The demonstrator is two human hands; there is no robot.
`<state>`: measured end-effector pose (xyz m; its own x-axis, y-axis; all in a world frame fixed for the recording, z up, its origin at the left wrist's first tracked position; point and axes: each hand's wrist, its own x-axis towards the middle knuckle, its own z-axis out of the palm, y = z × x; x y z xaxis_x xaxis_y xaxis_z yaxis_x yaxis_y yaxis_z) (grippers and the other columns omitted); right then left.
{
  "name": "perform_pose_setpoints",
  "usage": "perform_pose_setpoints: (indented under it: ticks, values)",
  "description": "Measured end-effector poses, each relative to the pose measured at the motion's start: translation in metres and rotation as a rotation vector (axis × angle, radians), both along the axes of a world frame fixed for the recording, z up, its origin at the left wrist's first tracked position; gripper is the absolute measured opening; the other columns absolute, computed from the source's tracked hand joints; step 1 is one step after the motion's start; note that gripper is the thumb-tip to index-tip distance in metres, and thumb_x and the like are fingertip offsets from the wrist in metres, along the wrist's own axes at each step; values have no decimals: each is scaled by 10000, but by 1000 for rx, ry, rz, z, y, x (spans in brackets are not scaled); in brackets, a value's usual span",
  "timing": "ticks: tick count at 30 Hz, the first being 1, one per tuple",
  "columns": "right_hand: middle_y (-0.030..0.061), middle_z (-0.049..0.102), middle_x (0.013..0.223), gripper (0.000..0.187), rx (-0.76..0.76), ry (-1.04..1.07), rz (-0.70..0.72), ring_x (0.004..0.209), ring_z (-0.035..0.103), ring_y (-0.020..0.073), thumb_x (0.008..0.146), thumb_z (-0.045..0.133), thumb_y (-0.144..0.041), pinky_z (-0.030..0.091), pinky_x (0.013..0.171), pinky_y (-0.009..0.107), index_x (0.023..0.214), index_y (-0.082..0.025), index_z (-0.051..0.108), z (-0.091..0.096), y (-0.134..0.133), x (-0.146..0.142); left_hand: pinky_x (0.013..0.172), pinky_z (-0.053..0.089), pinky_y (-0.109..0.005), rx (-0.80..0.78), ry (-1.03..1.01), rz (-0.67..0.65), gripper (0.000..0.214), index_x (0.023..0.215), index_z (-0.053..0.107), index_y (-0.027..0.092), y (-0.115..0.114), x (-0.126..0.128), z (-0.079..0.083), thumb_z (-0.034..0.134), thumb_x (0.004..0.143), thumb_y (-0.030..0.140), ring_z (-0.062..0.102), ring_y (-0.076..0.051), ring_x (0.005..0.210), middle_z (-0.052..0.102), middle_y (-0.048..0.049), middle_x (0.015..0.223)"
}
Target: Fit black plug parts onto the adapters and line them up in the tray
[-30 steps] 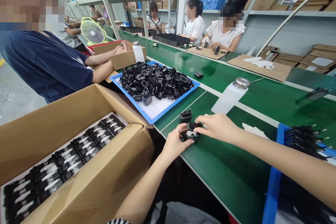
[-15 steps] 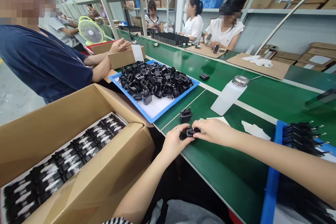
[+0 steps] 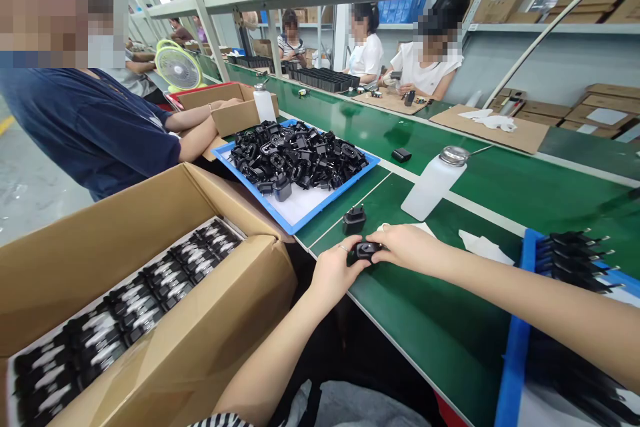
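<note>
Over the green bench (image 3: 425, 327) I see a black casing (image 3: 367, 251) gripped by the fingertips of both the left hand (image 3: 333, 271) and the right hand (image 3: 407, 247). 1 second ago pale innards showed beneath the right fingers; now only black shows, so I'd judge the 2 parts have met, though I can't tell if they're fully seated. Just beyond the left fingers stands 1 black plug (image 3: 355, 221), prongs up; farther off, a loose black piece (image 3: 401, 155) has slid rightward.
</note>
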<state>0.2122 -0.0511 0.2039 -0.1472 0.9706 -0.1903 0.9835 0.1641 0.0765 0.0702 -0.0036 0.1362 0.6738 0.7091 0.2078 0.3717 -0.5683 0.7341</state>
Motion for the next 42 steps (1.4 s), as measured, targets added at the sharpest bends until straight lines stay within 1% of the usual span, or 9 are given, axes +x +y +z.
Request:
perform_pose_setpoints:
  ticks: [3, 6, 12, 20, 26, 29, 35, 38, 42]
  values:
    - [52, 541, 739, 243, -38, -36, 9, 577, 529, 179, 724, 550, -299, 300, 443, 231, 927, -167, 568, 3, 3, -2, 771, 420, -252, 108, 172, -65, 359, 1049, 476, 193, 0, -1, 16, 515, 708, 297, 514, -160, 919, 547, -36, 1027]
    - [42, 540, 736, 245, -89, 3, 16, 601, 526, 176, 700, 578, -311, 295, 446, 221, 916, -196, 580, 7, 8, -1, 678, 443, -300, 154, 470, -113, 281, 969, 539, 181, 5, 4, 43, 486, 725, 311, 558, -207, 801, 607, -63, 854]
    - [19, 537, 670, 193, -157, 116, 39, 599, 508, 158, 684, 594, -309, 290, 455, 208, 835, -190, 602, 6, 15, 6, 591, 432, -258, 119, 761, -213, 210, 756, 608, 117, 16, 24, 82, 617, 609, 267, 567, -219, 723, 604, -98, 743]
    - [15, 524, 620, 174, -136, 164, 23, 565, 502, 165, 669, 605, -293, 283, 437, 219, 809, -191, 610, -1, 15, 9, 555, 422, -271, 120, 705, -215, 170, 710, 616, 143, 19, 22, 70, 595, 631, 293, 573, -231, 664, 600, -86, 655]
    - [15, 550, 736, 190, -110, 417, -69, 687, 516, 166, 691, 572, -297, 369, 540, 226, 854, -199, 587, -4, 8, 6, 547, 423, -283, 97, 453, -230, 160, 778, 611, 191, 13, 4, 51, 536, 676, 289, 569, -227, 654, 596, -57, 653]
    - [20, 544, 739, 195, -110, 465, -129, 697, 515, 170, 662, 591, -284, 382, 554, 229, 826, -180, 577, -5, 8, 7, 628, 434, -295, 115, 410, -53, 255, 846, 590, 191, 28, -16, 53, 603, 600, 256, 557, -231, 736, 593, -60, 755]
    - [34, 538, 727, 302, -37, 479, -277, 664, 519, 181, 676, 561, -298, 392, 583, 271, 928, -144, 499, -8, 22, 17, 789, 375, -374, 143, 232, 662, 579, 1132, 327, 77, 108, -36, 57, 561, 626, 236, 418, -293, 1008, 432, -189, 1073]
    - [53, 540, 784, 638, -48, 633, -428, 676, 530, 176, 637, 598, -264, 408, 615, 284, 1153, -89, 266, -13, 31, 17, 747, 389, -381, 37, 216, 685, 536, 1109, 336, 33, 131, -27, 46, 536, 650, 224, 469, -306, 936, 491, -209, 988]
    - [153, 396, 1089, 860, -54, 708, -314, 917, 464, 206, 523, 674, -204, 376, 768, 307, 1204, -106, 158, -25, 43, 17, 731, 386, -386, 44, 176, 640, 349, 1028, 428, 79, 123, -15, 37, 461, 701, 198, 487, -299, 915, 522, -188, 959]
